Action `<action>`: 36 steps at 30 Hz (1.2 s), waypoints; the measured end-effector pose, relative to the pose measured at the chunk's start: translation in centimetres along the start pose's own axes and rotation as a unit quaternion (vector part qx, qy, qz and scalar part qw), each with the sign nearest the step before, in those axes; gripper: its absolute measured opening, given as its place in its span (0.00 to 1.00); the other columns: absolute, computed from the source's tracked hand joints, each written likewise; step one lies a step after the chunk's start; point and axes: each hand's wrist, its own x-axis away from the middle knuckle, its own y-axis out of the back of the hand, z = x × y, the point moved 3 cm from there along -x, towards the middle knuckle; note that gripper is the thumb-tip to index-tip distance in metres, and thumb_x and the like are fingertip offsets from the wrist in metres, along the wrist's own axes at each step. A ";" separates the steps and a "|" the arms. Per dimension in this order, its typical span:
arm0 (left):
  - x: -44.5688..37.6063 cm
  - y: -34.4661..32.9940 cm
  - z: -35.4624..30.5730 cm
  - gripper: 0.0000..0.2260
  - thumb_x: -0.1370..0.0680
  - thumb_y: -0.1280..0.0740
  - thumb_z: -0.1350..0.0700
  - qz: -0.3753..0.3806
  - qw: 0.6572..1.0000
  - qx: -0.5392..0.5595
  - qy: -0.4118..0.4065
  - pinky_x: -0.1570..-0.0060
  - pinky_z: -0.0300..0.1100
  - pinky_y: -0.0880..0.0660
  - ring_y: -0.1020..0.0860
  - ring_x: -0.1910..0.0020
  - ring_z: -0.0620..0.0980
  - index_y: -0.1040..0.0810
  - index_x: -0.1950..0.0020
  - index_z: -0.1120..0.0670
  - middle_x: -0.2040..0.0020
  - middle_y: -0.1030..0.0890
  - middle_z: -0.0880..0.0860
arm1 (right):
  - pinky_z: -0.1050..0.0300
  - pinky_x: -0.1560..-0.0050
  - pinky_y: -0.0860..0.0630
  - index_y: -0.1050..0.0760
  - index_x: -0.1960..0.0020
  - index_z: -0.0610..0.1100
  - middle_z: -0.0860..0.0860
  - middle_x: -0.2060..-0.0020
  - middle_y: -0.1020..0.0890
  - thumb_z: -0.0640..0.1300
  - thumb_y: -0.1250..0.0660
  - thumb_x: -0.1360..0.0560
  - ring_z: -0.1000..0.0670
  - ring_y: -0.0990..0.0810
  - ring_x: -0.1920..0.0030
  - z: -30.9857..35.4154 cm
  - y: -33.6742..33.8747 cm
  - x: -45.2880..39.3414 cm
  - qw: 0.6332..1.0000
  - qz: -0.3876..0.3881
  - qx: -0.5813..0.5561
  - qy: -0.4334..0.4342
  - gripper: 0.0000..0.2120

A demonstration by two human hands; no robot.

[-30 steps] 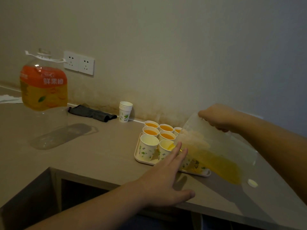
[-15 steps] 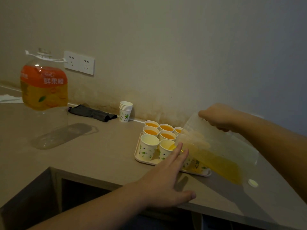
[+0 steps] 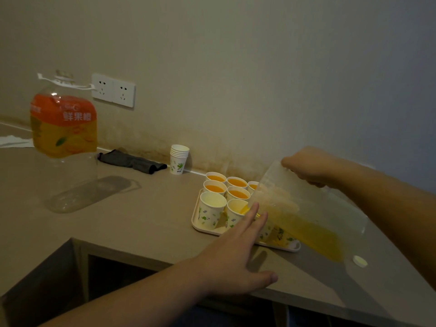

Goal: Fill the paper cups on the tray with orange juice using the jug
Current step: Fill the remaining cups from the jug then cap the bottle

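Note:
A clear plastic jug (image 3: 311, 215) holding orange juice is tipped to the left over the cream tray (image 3: 200, 228), its mouth at a front-row paper cup (image 3: 236, 210) that has juice entering it. My right hand (image 3: 309, 166) grips the jug at its raised back end. My left hand (image 3: 238, 258) lies flat and open, fingers spread, against the tray's front edge and the jug's mouth. Several cups in the back rows (image 3: 221, 187) hold juice. The front-left cup (image 3: 211, 210) looks white inside, with no juice. Cups under the jug are partly hidden.
A large, nearly empty juice bottle (image 3: 63, 140) with an orange label stands at the left of the counter. A stack of spare paper cups (image 3: 178, 159) and a dark cloth (image 3: 132, 161) lie by the wall. A white cap (image 3: 359, 260) rests right of the tray. The counter edge (image 3: 146, 258) runs below my left hand.
Almost nothing has moved. The jug stays tilted at the same cup and both hands keep their places.

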 end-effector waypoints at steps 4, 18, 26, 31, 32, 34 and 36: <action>0.0 0.0 0.0 0.49 0.25 0.29 0.36 0.004 1.000 0.004 0.003 0.21 0.51 0.42 0.56 0.19 0.41 0.64 0.19 0.38 0.25 0.74 0.29 | 0.61 0.72 0.37 0.30 0.63 0.41 0.46 0.73 0.32 0.51 0.41 0.19 0.50 0.37 0.77 0.1 -0.1 -0.1 1.000 -0.003 0.008 -0.002 0.18; 0.1 -0.1 0.2 0.49 0.25 0.29 0.36 0.002 1.000 0.004 0.000 0.21 0.50 0.43 0.57 0.19 0.40 0.64 0.19 0.38 0.25 0.74 0.29 | 0.61 0.72 0.37 0.31 0.64 0.42 0.47 0.75 0.33 0.50 0.41 0.19 0.50 0.37 0.79 0.5 -0.2 0.1 1.000 -0.012 0.020 -0.004 0.18; 0.1 -0.2 0.1 0.50 0.25 0.29 0.35 0.006 1.000 -0.001 0.003 0.21 0.50 0.43 0.56 0.19 0.40 0.64 0.19 0.38 0.26 0.74 0.29 | 0.61 0.72 0.37 0.32 0.65 0.42 0.46 0.76 0.33 0.50 0.41 0.19 0.50 0.37 0.79 0.7 0.0 0.2 1.000 -0.011 0.026 0.004 0.19; 0.1 -0.1 0.1 0.50 0.25 0.29 0.36 0.009 1.000 0.000 0.003 0.21 0.50 0.43 0.57 0.19 0.40 0.65 0.19 0.37 0.26 0.75 0.29 | 0.61 0.72 0.37 0.32 0.65 0.41 0.47 0.76 0.33 0.49 0.41 0.19 0.50 0.37 0.79 0.7 0.0 0.2 1.000 -0.010 0.029 0.007 0.19; 0.1 -0.1 0.0 0.50 0.25 0.29 0.36 0.008 1.000 0.000 0.002 0.21 0.51 0.43 0.57 0.19 0.40 0.65 0.19 0.37 0.26 0.75 0.29 | 0.62 0.72 0.36 0.32 0.65 0.41 0.47 0.76 0.33 0.49 0.41 0.19 0.50 0.37 0.79 0.7 0.0 0.2 1.000 -0.010 0.027 0.007 0.19; 0.1 -0.2 0.0 0.50 0.25 0.29 0.36 0.008 1.000 -0.001 0.002 0.21 0.51 0.43 0.57 0.19 0.40 0.65 0.19 0.38 0.26 0.75 0.29 | 0.62 0.72 0.37 0.31 0.65 0.41 0.47 0.76 0.33 0.50 0.41 0.19 0.50 0.36 0.79 0.6 0.0 0.1 1.000 -0.009 0.024 0.009 0.19; 0.1 -0.2 0.0 0.50 0.25 0.29 0.35 0.008 1.000 -0.001 0.003 0.21 0.52 0.43 0.57 0.19 0.40 0.65 0.19 0.38 0.26 0.75 0.29 | 0.62 0.72 0.37 0.31 0.65 0.41 0.46 0.75 0.32 0.50 0.41 0.19 0.50 0.36 0.78 0.6 0.0 0.1 1.000 -0.011 0.023 0.006 0.19</action>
